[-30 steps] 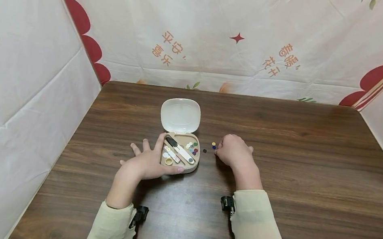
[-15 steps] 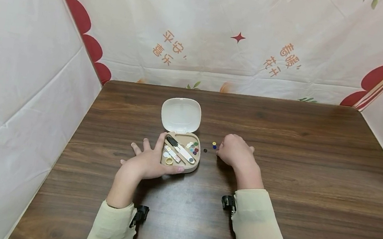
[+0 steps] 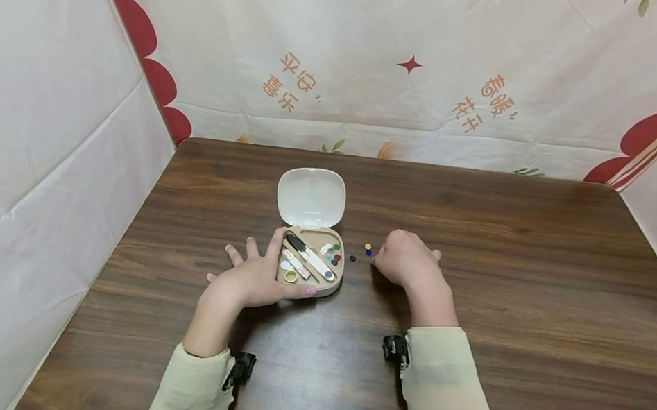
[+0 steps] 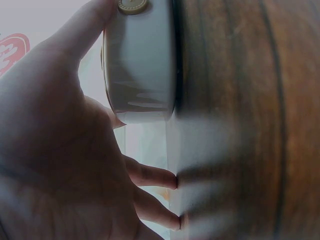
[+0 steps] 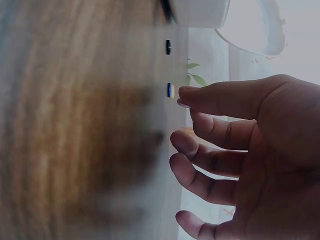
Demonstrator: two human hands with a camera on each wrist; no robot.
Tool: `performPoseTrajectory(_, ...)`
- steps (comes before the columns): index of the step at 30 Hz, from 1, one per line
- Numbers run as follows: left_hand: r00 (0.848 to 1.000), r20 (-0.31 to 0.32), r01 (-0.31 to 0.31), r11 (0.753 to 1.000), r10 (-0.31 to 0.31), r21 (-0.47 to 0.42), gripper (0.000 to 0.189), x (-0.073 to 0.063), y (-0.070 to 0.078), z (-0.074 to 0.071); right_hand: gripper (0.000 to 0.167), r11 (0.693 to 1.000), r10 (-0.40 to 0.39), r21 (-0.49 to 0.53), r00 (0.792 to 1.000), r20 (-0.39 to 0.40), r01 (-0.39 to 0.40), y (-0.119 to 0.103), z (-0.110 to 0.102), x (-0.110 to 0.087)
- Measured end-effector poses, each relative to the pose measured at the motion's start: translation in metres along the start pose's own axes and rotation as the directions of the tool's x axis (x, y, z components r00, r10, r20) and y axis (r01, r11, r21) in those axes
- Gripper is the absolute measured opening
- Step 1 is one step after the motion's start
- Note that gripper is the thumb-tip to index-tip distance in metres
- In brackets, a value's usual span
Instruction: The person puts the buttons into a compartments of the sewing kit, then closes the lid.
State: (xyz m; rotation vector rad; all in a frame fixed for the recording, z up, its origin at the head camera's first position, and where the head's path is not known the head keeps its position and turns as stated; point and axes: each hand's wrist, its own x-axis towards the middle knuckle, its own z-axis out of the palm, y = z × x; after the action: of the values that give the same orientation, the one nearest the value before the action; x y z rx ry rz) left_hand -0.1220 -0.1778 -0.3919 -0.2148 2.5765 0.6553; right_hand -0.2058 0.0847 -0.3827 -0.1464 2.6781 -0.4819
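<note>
An open sewing kit box (image 3: 327, 289) with a white lid (image 3: 311, 197) stands left of centre in the head view. Inside are thread snips (image 3: 310, 257), several buttons (image 3: 331, 253), a rolled measuring tape strip or similar printed piece (image 3: 295, 264) and a gold ring-like piece (image 3: 290, 276). My left hand (image 3: 247, 281) lies spread against the box, thumb along its front, index at its left side. To the right, my right hand (image 3: 405, 261) bends its fingertips down by the loose buttons. Thumb and index sit close together; whether they pinch anything is hidden. A blue button (image 5: 170, 90) lies near the thumb tip.
A black button (image 3: 352, 259) and a yellow button (image 3: 368, 246) lie on the brown wooden table (image 3: 542, 298), between box and right hand. Printed cloth walls (image 3: 351, 47) close off the back and both sides.
The right forearm has shifted very slightly to the right, its fingertips staying by the buttons. My left hand keeps its place on the box.
</note>
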Motion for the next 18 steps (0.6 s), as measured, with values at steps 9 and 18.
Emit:
performPoseTrajectory(9, 1.0, 0.001, -0.003, 1.0, 0.003, 0.007, 0.127, -0.0005, 0.0002, -0.0004, 0.034, 1.0, -0.019, 0.018, 0.999, -0.042, 0.02, -0.0014, -0.0045, -0.0033)
performPoseTrajectory(18, 1.0, 0.002, -0.003, 1.0, 0.003, 0.004, 0.126, 0.0008, -0.0004, 0.0004, 0.037, 0.999, -0.036, 0.031, 0.997, -0.069, 0.038, -0.0008, -0.0052, -0.0057)
